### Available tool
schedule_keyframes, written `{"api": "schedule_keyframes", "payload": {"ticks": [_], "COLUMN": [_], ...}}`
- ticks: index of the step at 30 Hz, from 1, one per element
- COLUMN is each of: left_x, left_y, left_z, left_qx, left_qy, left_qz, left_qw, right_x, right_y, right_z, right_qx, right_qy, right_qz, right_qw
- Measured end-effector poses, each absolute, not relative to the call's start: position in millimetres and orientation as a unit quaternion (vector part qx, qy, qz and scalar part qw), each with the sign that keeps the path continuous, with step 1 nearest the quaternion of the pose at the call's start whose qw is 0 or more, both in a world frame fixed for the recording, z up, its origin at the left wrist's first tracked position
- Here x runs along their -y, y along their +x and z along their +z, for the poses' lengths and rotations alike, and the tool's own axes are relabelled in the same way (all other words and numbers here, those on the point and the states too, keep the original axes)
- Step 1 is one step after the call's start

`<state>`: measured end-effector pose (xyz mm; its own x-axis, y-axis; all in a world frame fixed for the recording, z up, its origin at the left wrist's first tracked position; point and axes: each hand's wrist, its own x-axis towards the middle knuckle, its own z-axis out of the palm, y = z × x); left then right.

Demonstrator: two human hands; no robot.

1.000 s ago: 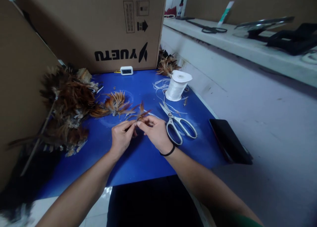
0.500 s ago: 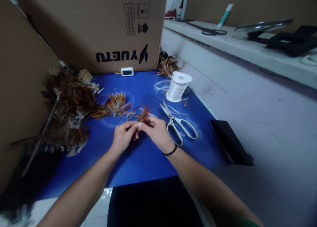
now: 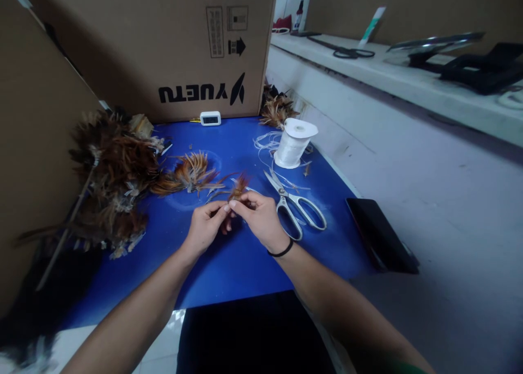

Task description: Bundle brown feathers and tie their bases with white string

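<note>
My left hand (image 3: 205, 226) and my right hand (image 3: 259, 216) meet over the blue mat (image 3: 229, 254), both pinched on the base of a small bunch of brown feathers (image 3: 238, 187) that points away from me. A second fan of orange-brown feathers (image 3: 188, 172) lies on the mat just beyond my left hand. Metal scissors (image 3: 295, 203) rest close to the right of my right hand. A spool of white thread (image 3: 293, 141) stands further back, with loose thread around it.
A large heap of brown feathers (image 3: 110, 172) fills the mat's left side. A cardboard box (image 3: 171, 47) stands at the back with a small white timer (image 3: 210, 118) before it. A black tablet (image 3: 379, 235) lies right of the mat. A raised ledge (image 3: 408, 74) carries black tools.
The feather bunch in my fingers has been drawn together and looks narrower than a second ago. Both hands stay in almost the same place.
</note>
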<state>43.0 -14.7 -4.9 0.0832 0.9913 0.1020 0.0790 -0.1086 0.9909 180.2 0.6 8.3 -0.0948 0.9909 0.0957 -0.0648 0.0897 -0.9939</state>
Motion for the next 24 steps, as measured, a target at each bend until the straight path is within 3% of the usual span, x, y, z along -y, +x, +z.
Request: {"api": "schedule_keyframes", "payload": {"ticks": [24], "left_x": [14.7], "left_y": [43.9], "left_z": [-6.9], "left_qx": [-0.478], "left_qy": [0.531], "left_qz": [0.513], "left_qw": [0.476], "right_x": [-1.2], "right_y": [178.7], "right_z": [11.1], "right_qx": [0.515], "right_qy": [-0.426], "right_qz": [0.539], "right_qw": [0.513]}}
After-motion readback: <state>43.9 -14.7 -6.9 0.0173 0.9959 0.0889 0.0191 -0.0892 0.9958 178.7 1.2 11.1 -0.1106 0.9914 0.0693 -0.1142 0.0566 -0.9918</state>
